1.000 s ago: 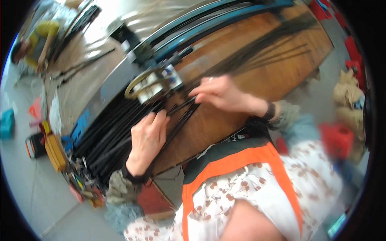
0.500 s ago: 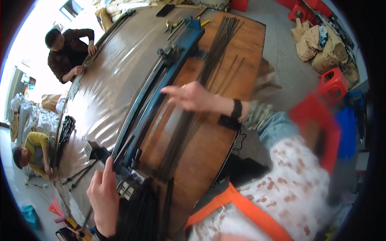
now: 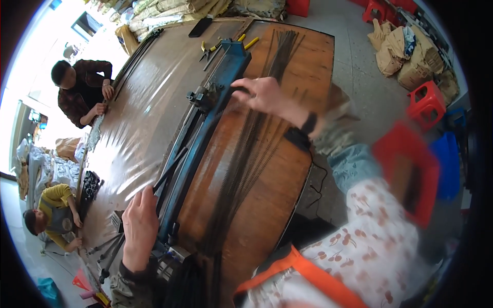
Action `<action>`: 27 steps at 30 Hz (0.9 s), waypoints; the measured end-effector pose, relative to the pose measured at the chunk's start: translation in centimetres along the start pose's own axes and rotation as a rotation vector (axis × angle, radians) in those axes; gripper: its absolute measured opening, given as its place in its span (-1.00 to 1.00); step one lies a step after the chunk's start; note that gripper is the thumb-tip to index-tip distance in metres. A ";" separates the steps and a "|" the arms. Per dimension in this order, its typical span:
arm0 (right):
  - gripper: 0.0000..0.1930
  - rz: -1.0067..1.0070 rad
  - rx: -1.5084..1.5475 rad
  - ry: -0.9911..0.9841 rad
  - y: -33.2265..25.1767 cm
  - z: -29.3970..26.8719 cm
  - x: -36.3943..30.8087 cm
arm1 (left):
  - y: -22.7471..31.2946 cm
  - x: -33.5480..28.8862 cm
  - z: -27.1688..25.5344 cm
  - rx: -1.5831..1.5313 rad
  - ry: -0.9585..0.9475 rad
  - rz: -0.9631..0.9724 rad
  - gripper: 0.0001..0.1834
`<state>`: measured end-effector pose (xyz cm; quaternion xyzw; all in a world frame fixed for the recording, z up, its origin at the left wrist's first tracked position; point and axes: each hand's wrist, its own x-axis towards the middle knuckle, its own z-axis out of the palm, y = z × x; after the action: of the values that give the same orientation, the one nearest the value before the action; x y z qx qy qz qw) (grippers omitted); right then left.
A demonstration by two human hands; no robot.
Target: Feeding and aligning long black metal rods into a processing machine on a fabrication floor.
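Observation:
My left hand (image 3: 139,226) is closed round the lower end of a black tube (image 3: 171,167), which lies slanted along a long blue metal bench jig (image 3: 197,149). My right hand (image 3: 264,97) is over the jig's far half, its fingers curled and blurred. From its fingertips a thin dark strand (image 3: 220,112) seems to run down toward the tube; blur hides its exact kind. A dark clamp block (image 3: 204,97) sits on the jig, left of my right hand. Under my right forearm lies a bundle of long thin springs (image 3: 241,169) on the wooden board.
Yellow-handled pliers (image 3: 208,51) and a black phone (image 3: 200,27) lie beyond the jig. More black tubes (image 3: 187,285) are stacked near me. Two co-workers (image 3: 82,92) work along the table's left edge. A red stool (image 3: 427,105) and sacks (image 3: 411,56) stand on the right.
My left hand has gone from a raised pointing finger to gripping the black tube. My right hand has moved farther up the jig, its outstretched finger now curled. The view has shifted slightly.

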<state>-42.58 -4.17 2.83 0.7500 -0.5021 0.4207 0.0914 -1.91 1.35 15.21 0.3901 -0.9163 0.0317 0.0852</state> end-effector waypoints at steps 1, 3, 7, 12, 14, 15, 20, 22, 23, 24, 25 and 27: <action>-0.60 0.006 0.024 0.028 -0.6 -0.6 -0.7 | 0.8 0.9 0.6 -0.009 -0.040 0.013 -0.63; -0.58 -0.066 -0.011 0.069 1.3 -0.2 -0.6 | 2.3 2.6 0.9 -0.002 -0.072 0.016 -0.59; -0.45 -0.117 -0.020 0.095 -3.4 1.4 0.2 | 1.4 4.6 1.2 0.017 -0.028 -0.008 -0.60; -0.50 -0.238 0.363 0.237 -2.8 2.8 0.4 | -1.4 2.1 0.0 0.094 0.010 0.001 -0.57; -0.65 0.162 0.758 -0.262 -1.0 1.8 -1.6 | -2.5 0.5 -0.8 0.138 -0.005 -0.118 -0.55; -0.76 0.084 0.608 -0.208 -2.3 1.5 -1.5 | -2.0 0.4 -1.0 0.135 -0.033 -0.094 -0.55; -0.86 0.003 0.583 0.106 -6.0 2.9 -1.7 | -0.2 0.2 -0.1 0.037 -0.068 -0.113 -0.51; -0.83 0.231 0.882 0.018 -8.8 3.3 -2.0 | 0.0 -0.4 -0.4 0.030 -0.098 -0.156 -0.50; -0.75 0.291 0.930 -0.071 -10.0 3.7 -2.3 | 0.0 -1.0 -0.6 0.029 -0.106 -0.162 -0.50; -0.75 0.285 0.942 -0.082 -10.6 4.0 -2.2 | -0.3 -1.8 -0.7 -0.016 -0.040 -0.179 -0.50; -0.72 0.327 1.030 -0.179 -11.0 4.0 -1.9 | -0.6 -2.7 -1.0 -0.060 0.027 -0.198 -0.50; -0.68 0.416 1.147 -0.411 -11.0 3.3 -1.2 | -1.3 -5.0 -1.8 0.017 0.018 -0.213 -0.51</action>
<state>-31.84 0.03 3.06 0.6322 -0.3395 0.4791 -0.5055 2.63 4.23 16.11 0.4858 -0.8684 0.0338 0.0931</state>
